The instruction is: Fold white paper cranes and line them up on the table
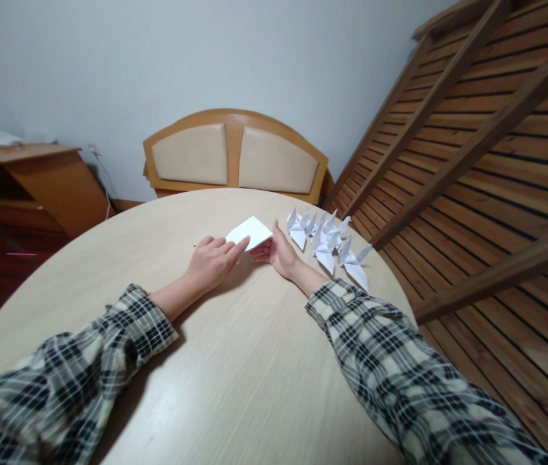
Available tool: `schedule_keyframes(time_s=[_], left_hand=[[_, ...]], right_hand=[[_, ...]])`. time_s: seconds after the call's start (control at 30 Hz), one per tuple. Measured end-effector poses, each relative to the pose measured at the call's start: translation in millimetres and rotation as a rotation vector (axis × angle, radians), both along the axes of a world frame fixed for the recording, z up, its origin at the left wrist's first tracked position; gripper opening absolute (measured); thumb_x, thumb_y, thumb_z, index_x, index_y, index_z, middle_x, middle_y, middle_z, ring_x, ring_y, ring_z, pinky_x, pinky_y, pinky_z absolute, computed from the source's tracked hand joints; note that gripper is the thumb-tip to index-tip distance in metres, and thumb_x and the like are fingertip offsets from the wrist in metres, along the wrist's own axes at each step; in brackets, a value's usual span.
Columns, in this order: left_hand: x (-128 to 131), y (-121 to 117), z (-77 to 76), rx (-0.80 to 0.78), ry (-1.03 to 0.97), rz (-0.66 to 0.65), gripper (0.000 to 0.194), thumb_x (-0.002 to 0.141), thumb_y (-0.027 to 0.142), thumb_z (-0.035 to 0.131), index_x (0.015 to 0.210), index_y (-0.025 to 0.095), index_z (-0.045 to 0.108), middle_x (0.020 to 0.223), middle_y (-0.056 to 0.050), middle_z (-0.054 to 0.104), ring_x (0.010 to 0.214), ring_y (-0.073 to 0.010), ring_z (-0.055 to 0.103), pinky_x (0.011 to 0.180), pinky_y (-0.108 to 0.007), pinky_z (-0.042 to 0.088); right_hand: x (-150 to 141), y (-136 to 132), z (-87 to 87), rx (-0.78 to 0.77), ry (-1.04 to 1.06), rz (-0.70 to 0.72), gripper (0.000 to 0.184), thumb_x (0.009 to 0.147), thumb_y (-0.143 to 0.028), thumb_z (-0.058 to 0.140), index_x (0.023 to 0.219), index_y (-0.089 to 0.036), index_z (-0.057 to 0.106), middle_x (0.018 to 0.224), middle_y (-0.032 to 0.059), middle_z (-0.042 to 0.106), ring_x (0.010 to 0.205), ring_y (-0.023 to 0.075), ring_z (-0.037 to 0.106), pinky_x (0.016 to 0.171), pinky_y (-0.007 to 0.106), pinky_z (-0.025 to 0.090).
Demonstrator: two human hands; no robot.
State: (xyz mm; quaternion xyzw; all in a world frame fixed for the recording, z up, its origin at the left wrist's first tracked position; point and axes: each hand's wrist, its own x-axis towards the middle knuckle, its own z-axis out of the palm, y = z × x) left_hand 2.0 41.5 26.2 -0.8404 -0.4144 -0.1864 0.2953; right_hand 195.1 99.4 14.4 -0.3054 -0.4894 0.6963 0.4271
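A folded sheet of white paper is held slightly tilted over the round table, past its middle. My left hand grips its left side, the index finger lying along the near edge and the other fingers curled. On the other side my right hand has its fingers under the paper and its thumb up by the right corner. What the left thumb does is hidden. Several folded white paper cranes stand close together just right of my right hand.
The round pale wood table fills the foreground. Behind it is a headboard with cream panels against the wall. A slatted wooden frame leans along the right edge. At the far left stands a wooden desk, with a white cable beside it.
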Motion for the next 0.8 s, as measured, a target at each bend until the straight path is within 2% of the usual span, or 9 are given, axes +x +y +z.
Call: schedule_keyframes(time_s=[0.1, 0.17, 0.2, 0.3, 0.43, 0.5, 0.57, 0.67, 0.8], left_hand=[[6, -4, 1.9, -0.047, 0.137, -0.024, 0.035, 0.095, 0.019, 0.044, 0.127, 0.014, 0.057, 0.076, -0.006, 0.069, 0.071, -0.0219, 0.059, 0.063, -0.036, 0.034], [9, -6, 3.9, -0.086, 0.19, -0.029, 0.031, 0.095, 0.017, 0.045, 0.123, 0.013, 0.059, 0.077, -0.007, 0.068, 0.072, -0.0222, 0.059, 0.063, -0.036, 0.035], [11, -7, 4.9, -0.098, 0.209, -0.031, 0.03, 0.095, 0.017, 0.045, 0.121, 0.014, 0.06, 0.078, -0.007, 0.068, 0.074, -0.0226, 0.059, 0.063, -0.036, 0.035], [13, -11, 7.3, -0.113, 0.247, -0.047, 0.028, 0.095, 0.021, 0.047, 0.119, 0.016, 0.061, 0.088, -0.009, 0.067, 0.082, -0.0243, 0.058, 0.066, -0.036, 0.037], [14, -15, 6.8, -0.141, 0.227, -0.05, 0.026, 0.094, 0.025, 0.049, 0.115, 0.016, 0.063, 0.102, -0.012, 0.064, 0.093, -0.027, 0.056, 0.073, -0.038, 0.041], [15, -17, 5.8, -0.171, 0.2, -0.054, 0.026, 0.093, 0.024, 0.05, 0.115, 0.015, 0.063, 0.111, -0.013, 0.062, 0.098, -0.0279, 0.055, 0.078, -0.039, 0.043], [16, -18, 5.0, -0.221, 0.168, -0.058, 0.027, 0.093, 0.021, 0.05, 0.118, 0.014, 0.06, 0.116, -0.014, 0.061, 0.103, -0.0282, 0.055, 0.082, -0.04, 0.045], [19, -19, 4.4, -0.311, 0.12, -0.05, 0.028, 0.094, 0.017, 0.047, 0.12, 0.012, 0.056, 0.113, -0.015, 0.063, 0.104, -0.0274, 0.057, 0.082, -0.039, 0.048], [22, -20, 2.1, -0.392, 0.101, -0.056, 0.023, 0.097, 0.018, 0.042, 0.112, 0.01, 0.058, 0.107, -0.015, 0.065, 0.102, -0.0271, 0.06, 0.082, -0.039, 0.052]], right_hand=[[-1, 6, -5.4, 0.042, 0.007, -0.046, 0.047, 0.094, -0.059, 0.037, 0.108, -0.021, 0.06, 0.097, 0.0103, 0.069, 0.085, 0.0217, 0.064, 0.071, 0.039, 0.053], [-1, 8, -9.2, 0.071, -0.026, -0.096, 0.03, 0.092, -0.042, 0.049, 0.111, -0.021, 0.058, 0.101, 0.0083, 0.069, 0.086, 0.0197, 0.064, 0.071, 0.035, 0.053], [-1, 9, -11.1, 0.088, -0.044, -0.111, 0.027, 0.09, -0.033, 0.053, 0.113, -0.021, 0.057, 0.102, 0.0074, 0.069, 0.084, 0.0184, 0.063, 0.071, 0.033, 0.053], [0, 11, -16.7, 0.117, -0.089, -0.133, 0.044, 0.082, -0.015, 0.055, 0.126, -0.02, 0.051, 0.1, 0.0062, 0.068, 0.077, 0.015, 0.063, 0.068, 0.028, 0.051], [-1, 13, -22.9, 0.156, -0.189, -0.198, 0.062, 0.08, -0.011, 0.055, 0.139, -0.022, 0.041, 0.102, 0.006, 0.067, 0.076, 0.0145, 0.063, 0.067, 0.027, 0.052], [-3, 13, -24.5, 0.223, -0.219, -0.215, 0.06, 0.078, -0.008, 0.055, 0.136, -0.022, 0.046, 0.107, 0.0069, 0.067, 0.083, 0.015, 0.064, 0.074, 0.029, 0.053], [-3, 12, -25.0, 0.296, -0.271, -0.236, 0.05, 0.078, -0.006, 0.054, 0.126, -0.019, 0.057, 0.111, 0.0078, 0.067, 0.093, 0.0161, 0.064, 0.084, 0.032, 0.053], [-3, 10, -23.8, 0.405, -0.399, -0.277, 0.033, 0.079, -0.007, 0.054, 0.108, -0.016, 0.068, 0.113, 0.0088, 0.068, 0.101, 0.0178, 0.063, 0.095, 0.037, 0.049], [-2, 6, -20.3, 0.496, -0.514, -0.347, 0.027, 0.08, -0.005, 0.052, 0.095, -0.016, 0.072, 0.109, 0.0081, 0.071, 0.102, 0.0174, 0.064, 0.099, 0.037, 0.045]])
